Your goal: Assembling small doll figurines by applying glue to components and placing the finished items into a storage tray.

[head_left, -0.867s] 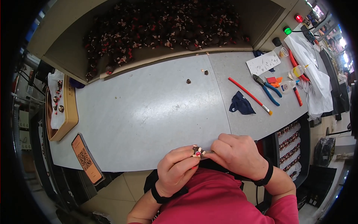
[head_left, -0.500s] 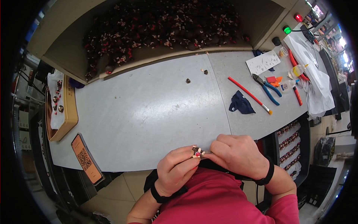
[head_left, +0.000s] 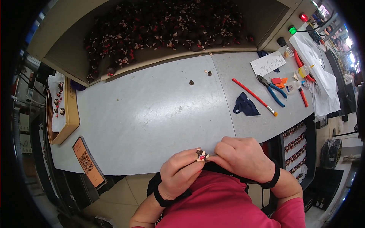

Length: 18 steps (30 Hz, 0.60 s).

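Just past the table's front edge, my left hand (head_left: 180, 171) is closed, its thumb and fingertips pinching a small dark brown figurine (head_left: 202, 155) with cream and red parts. The figurine's lower side is hidden by the fingers. Right beside it is my right hand (head_left: 243, 157), also closed, thumb and index tip pressed together at the figurine's right edge. Whatever lies between those fingertips is too small to make out. Two small dark pieces, one a loose brown bit (head_left: 191, 82), lie toward the back of the table.
A bin of many similar pieces (head_left: 171, 26) spans the back. At right lie a red brush (head_left: 253, 95), blue-handled pliers (head_left: 274, 91), a navy cloth (head_left: 246, 104) and glue bottles (head_left: 303, 72). At left are a lined box (head_left: 72, 110) and a phone (head_left: 89, 161); a filled tray (head_left: 294, 148) stands lower right.
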Each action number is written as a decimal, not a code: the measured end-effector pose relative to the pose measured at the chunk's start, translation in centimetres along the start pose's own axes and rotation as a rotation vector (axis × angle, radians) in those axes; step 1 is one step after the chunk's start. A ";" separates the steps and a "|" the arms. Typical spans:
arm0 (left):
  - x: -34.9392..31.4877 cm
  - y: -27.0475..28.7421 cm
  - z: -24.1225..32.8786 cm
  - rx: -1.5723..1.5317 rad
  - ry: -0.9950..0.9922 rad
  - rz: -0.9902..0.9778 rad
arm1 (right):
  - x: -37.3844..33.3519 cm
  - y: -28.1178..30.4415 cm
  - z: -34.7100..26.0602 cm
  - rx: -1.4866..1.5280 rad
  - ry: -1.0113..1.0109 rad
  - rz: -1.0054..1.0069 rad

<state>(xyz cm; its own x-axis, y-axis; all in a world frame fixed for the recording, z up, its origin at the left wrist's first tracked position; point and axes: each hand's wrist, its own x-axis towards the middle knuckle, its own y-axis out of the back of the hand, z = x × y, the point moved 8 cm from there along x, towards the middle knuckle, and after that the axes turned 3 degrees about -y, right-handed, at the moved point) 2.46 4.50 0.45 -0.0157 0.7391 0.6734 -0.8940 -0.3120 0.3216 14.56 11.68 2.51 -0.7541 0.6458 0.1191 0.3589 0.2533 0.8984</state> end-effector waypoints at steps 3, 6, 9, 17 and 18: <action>0.0 -0.1 0.1 0.018 -0.019 -0.004 | 0.1 0.1 -0.2 0.018 0.027 -0.017; 0.1 0.0 0.1 -0.001 -0.013 0.009 | 0.1 0.2 -0.2 0.030 0.028 -0.005; 0.0 0.0 0.1 -0.017 -0.003 0.016 | -0.1 0.1 0.0 0.015 0.005 0.004; 0.0 0.0 0.1 -0.021 -0.007 0.017 | 0.0 0.0 0.0 0.010 -0.004 -0.002; 0.0 0.0 0.1 -0.020 -0.009 0.016 | -0.1 0.0 0.0 0.010 -0.006 -0.004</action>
<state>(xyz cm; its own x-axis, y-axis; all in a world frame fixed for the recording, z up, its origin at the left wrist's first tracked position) 2.46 4.45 0.49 -0.0259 0.7284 0.6846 -0.9026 -0.3114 0.2972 14.60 11.64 2.50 -0.7519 0.6495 0.1131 0.3618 0.2630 0.8944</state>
